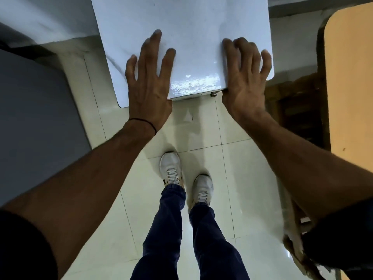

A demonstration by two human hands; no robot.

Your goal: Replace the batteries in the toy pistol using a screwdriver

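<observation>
Forearms (80,168) extended, my left grip (149,81) and right grip (245,77) rest open, fingers spread, on the near edge of the white table (191,21); toy pistol and screwdriver lie out of view, so neither grip is demonstrably nearer.

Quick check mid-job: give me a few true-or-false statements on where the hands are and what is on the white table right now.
1. Both the left hand and the right hand are at the near edge of the white table, fingers spread. True.
2. The left hand grips a screwdriver. False: it holds nothing.
3. A thin black band circles the left wrist. True.
4. The toy pistol lies on the white table. False: nothing but the hands shows on its visible top.
5. The person stands in white shoes on a tiled floor. True.
</observation>
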